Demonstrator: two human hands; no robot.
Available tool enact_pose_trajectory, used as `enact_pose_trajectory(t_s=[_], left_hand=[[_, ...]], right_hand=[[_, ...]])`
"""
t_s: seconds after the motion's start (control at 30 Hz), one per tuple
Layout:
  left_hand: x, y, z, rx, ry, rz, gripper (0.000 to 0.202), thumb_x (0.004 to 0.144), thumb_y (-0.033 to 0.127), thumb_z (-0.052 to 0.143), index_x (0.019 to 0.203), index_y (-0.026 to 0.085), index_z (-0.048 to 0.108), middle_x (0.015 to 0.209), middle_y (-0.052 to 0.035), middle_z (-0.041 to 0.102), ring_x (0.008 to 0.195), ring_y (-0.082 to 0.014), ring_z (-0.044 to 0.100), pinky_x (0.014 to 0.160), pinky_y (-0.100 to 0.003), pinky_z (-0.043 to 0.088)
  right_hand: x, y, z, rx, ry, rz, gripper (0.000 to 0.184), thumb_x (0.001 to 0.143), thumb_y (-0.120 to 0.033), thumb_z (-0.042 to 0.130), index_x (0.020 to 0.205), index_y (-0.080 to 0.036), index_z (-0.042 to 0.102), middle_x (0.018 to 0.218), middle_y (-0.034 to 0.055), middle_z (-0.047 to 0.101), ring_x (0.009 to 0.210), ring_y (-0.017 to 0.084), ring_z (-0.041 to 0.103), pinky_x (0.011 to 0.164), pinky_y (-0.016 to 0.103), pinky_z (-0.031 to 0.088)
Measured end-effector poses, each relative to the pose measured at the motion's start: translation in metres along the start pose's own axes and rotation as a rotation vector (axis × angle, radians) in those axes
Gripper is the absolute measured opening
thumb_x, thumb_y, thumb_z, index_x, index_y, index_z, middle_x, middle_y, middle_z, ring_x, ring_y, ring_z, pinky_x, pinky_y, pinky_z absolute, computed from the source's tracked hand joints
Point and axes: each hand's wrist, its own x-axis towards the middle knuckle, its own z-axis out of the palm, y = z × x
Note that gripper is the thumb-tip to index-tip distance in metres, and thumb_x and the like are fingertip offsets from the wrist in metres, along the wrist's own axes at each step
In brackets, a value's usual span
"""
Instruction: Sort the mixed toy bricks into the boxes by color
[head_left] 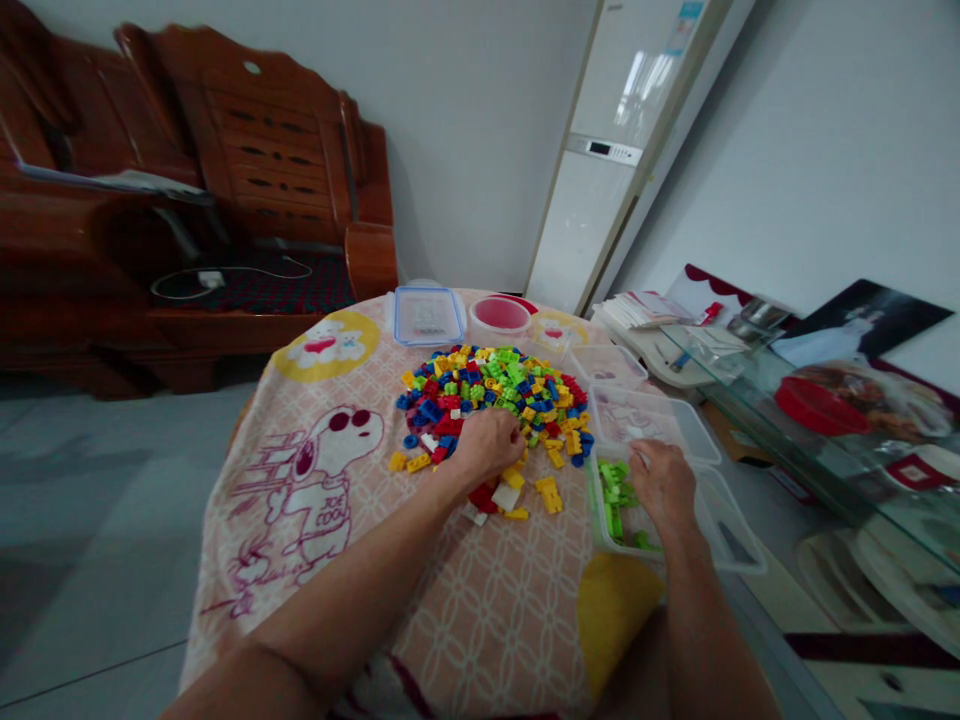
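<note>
A heap of small plastic bricks point(491, 390) in red, blue, yellow and green lies on a table covered with a pink cartoon cloth point(315, 480). My left hand point(487, 445) rests on the near edge of the heap with its fingers curled into the bricks; what they pinch is hidden. My right hand point(664, 485) sits over a clear plastic box point(731, 545) that holds several green bricks point(616, 490), its fingers bent down into the box. A few yellow, red and white bricks lie loose under my left wrist.
Two more clear boxes point(649, 415) stand behind the near one. A blue-rimmed lid point(427, 315) and a pink tub point(499, 320) sit at the table's far side. A glass shelf with clutter point(825, 420) runs along the right; a wooden bench point(225, 200) stands at the back left.
</note>
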Motion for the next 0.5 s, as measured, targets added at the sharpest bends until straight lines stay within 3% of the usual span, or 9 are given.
enact_pose_trajectory(t_s=[0.13,0.23,0.5], left_hand=[[0.001,-0.001,0.009,-0.107,0.053,0.145,0.026,0.09,0.017,0.051,0.099,0.02,0.075,0.103,-0.0068,0.075,0.1,-0.0198,0.069,0.088,-0.028,0.052],[0.001,0.004,0.018,-0.116,0.015,0.214,0.028,0.092,0.018,0.052,0.109,0.02,0.074,0.112,-0.0079,0.074,0.109,-0.0206,0.067,0.094,-0.029,0.052],[0.012,0.009,0.029,-0.057,-0.098,0.165,0.028,0.09,0.018,0.057,0.112,0.022,0.073,0.118,-0.0071,0.073,0.111,-0.0225,0.067,0.094,-0.031,0.052]], right_hand=[[0.0,0.0,0.001,-0.004,0.01,0.005,0.028,0.09,-0.019,0.05,0.1,-0.016,0.077,0.104,0.012,0.076,0.093,0.025,0.061,0.081,0.033,0.045],[0.0,0.001,0.002,-0.003,0.017,-0.006,0.028,0.09,-0.019,0.05,0.1,-0.016,0.077,0.104,0.012,0.075,0.093,0.025,0.061,0.082,0.034,0.045],[0.0,0.0,0.002,-0.035,0.003,-0.001,0.028,0.09,-0.018,0.052,0.102,-0.015,0.076,0.105,0.0119,0.076,0.093,0.024,0.061,0.081,0.033,0.045]])
